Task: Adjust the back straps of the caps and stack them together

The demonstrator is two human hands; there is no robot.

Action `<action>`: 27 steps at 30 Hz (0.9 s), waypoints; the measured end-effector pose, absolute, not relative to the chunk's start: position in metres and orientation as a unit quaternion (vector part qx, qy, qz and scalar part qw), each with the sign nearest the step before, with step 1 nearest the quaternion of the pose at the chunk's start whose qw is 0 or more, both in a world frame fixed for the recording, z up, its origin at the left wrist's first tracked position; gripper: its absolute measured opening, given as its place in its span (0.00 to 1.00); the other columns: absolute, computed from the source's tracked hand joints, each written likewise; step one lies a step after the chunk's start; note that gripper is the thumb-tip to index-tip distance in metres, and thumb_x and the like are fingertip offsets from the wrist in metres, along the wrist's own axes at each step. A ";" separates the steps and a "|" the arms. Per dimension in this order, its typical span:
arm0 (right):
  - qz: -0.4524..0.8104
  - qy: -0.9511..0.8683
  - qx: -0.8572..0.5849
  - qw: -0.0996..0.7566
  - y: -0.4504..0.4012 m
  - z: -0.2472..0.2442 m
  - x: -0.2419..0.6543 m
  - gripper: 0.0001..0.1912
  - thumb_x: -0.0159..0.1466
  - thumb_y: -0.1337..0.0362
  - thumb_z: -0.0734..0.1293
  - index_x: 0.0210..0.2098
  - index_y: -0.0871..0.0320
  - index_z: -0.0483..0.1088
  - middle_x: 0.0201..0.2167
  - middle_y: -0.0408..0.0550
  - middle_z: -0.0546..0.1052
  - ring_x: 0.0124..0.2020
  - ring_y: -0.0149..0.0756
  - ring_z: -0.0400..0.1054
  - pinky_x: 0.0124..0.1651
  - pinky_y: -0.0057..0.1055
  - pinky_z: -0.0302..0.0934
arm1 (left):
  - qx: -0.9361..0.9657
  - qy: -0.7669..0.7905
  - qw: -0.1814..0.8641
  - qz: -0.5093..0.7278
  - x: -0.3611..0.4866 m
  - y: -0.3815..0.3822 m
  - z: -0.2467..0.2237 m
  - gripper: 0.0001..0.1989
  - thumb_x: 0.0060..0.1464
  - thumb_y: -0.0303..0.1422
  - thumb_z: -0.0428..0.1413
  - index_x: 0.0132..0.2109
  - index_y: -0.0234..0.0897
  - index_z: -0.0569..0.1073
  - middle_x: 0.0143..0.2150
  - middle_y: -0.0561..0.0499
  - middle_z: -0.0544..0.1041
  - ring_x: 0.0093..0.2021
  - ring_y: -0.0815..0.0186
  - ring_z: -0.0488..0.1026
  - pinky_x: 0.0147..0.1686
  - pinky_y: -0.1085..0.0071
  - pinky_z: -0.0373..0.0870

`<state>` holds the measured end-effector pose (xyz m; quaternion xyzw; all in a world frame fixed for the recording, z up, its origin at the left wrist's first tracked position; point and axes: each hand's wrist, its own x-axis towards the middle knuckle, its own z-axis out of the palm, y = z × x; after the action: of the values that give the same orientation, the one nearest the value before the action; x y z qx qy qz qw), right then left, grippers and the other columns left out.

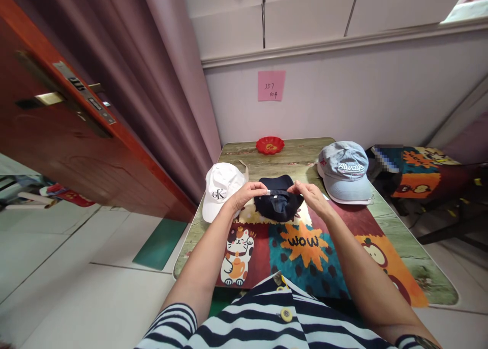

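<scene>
A dark navy baseball cap rests upside down on the patterned mat, its inside facing me and its brim on the far side. My left hand pinches the left part of the cap's back strap, near a small pale piece. On the other end of that strap, my right hand has thumb and fingers closed. The strap is stretched between both hands. Left of my left hand sits a white cap with black letters. Beyond my right hand stands a light blue cap with white script lettering.
The mat with cartoon prints covers the near part of the wood-patterned table. A red scalloped dish stands by the wall under a pink note. At left are a curtain and a wooden door.
</scene>
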<state>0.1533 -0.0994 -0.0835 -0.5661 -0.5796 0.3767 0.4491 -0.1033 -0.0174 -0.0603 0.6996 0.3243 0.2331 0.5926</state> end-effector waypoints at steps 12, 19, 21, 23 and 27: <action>0.382 -0.622 -0.568 0.381 -0.102 -0.077 0.129 0.19 0.60 0.48 0.68 0.33 0.59 0.77 0.22 0.42 0.71 0.22 0.30 0.59 0.24 0.27 0.50 | 0.703 0.336 0.588 0.217 -0.097 -0.019 -0.061 0.16 0.51 0.44 0.62 0.39 0.34 0.81 0.34 0.50 0.77 0.36 0.65 0.69 0.41 0.70 0.62; 0.386 -0.619 -0.563 0.389 -0.105 -0.078 0.127 0.19 0.60 0.48 0.68 0.32 0.60 0.76 0.22 0.42 0.71 0.21 0.29 0.58 0.23 0.26 0.50 | 0.702 0.326 0.594 0.217 -0.098 -0.022 -0.066 0.17 0.51 0.44 0.62 0.39 0.33 0.81 0.34 0.49 0.78 0.37 0.65 0.70 0.41 0.70 0.62; 0.387 -0.619 -0.556 0.397 -0.107 -0.078 0.128 0.21 0.61 0.46 0.68 0.31 0.60 0.76 0.23 0.43 0.73 0.22 0.29 0.59 0.24 0.27 0.52 | 0.700 0.332 0.594 0.216 -0.098 -0.023 -0.066 0.17 0.51 0.44 0.63 0.39 0.33 0.81 0.34 0.49 0.78 0.36 0.66 0.70 0.39 0.70 0.62; 0.381 -0.617 -0.553 0.411 -0.110 -0.079 0.131 0.22 0.61 0.45 0.67 0.31 0.60 0.76 0.25 0.45 0.74 0.23 0.31 0.61 0.25 0.27 0.54 | 0.699 0.340 0.590 0.216 -0.099 -0.025 -0.065 0.17 0.50 0.43 0.64 0.38 0.33 0.81 0.34 0.49 0.78 0.36 0.66 0.70 0.39 0.71 0.62; 0.378 -0.601 -0.556 0.431 -0.113 -0.086 0.139 0.24 0.61 0.43 0.67 0.34 0.60 0.77 0.25 0.45 0.73 0.25 0.32 0.63 0.27 0.28 0.57 | 0.695 0.347 0.588 0.224 -0.099 -0.028 -0.066 0.15 0.48 0.43 0.65 0.37 0.34 0.81 0.33 0.49 0.78 0.36 0.66 0.70 0.39 0.70 0.63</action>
<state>0.1386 -0.1126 -0.0858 -0.5564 -0.6013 0.3784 0.4309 -0.0988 -0.0276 -0.0661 0.6954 0.3469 0.2244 0.5880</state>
